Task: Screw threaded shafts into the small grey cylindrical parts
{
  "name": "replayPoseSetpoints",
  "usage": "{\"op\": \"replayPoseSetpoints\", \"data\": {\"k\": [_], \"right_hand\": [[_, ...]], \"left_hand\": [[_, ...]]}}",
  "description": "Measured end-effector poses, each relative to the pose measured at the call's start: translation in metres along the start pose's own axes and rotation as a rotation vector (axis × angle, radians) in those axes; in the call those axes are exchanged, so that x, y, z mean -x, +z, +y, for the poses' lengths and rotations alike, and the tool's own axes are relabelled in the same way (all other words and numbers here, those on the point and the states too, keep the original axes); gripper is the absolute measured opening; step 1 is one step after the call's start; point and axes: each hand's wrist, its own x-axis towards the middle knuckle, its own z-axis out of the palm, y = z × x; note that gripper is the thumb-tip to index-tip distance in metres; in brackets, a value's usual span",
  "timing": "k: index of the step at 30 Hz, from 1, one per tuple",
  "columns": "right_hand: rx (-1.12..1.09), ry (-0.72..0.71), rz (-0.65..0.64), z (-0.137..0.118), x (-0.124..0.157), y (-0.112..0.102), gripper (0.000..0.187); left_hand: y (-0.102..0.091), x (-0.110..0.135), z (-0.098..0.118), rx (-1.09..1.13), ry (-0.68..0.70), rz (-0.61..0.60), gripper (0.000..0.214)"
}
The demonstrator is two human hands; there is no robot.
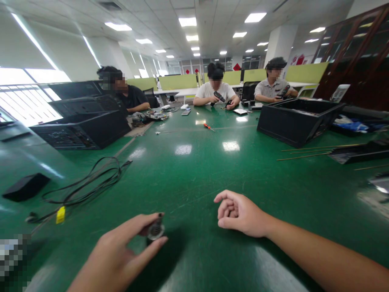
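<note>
My left hand [124, 247] is at the lower left, just above the green table [194, 170]. Its thumb and fingers close on a small dark part with a round, silvery ring [156, 231], seen end-on. I cannot make out its exact kind, and a shadow falls on the table beside it. To the right, my right hand [240, 213] hovers over or rests on the table with loosely curled fingers, the index finger and thumb apart. Nothing shows in it.
Black computer cases stand at left [88, 127] and right [296, 121]. A coiled black cable [91, 182] with a yellow tag [60, 215] lies left, near a black box [26, 186]. An orange screwdriver [208, 126] lies mid-table. Several people sit opposite, two holding power drills [219, 96].
</note>
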Motion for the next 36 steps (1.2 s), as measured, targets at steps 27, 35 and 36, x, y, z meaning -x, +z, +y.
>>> {"op": "replayPoseSetpoints", "data": {"k": [27, 35, 36], "right_hand": [[0.645, -0.285, 0.032, 0.000, 0.000, 0.004, 0.014], [0.662, -0.277, 0.049, 0.000, 0.001, 0.005, 0.008], [0.666, -0.280, 0.056, 0.000, 0.001, 0.005, 0.008]], "left_hand": [[0.101, -0.033, 0.037, 0.364, 0.164, -0.150, 0.019], [0.107, -0.035, 0.039, 0.389, 0.123, -0.169, 0.019], [0.107, -0.035, 0.039, 0.394, 0.116, -0.172, 0.018]]}}
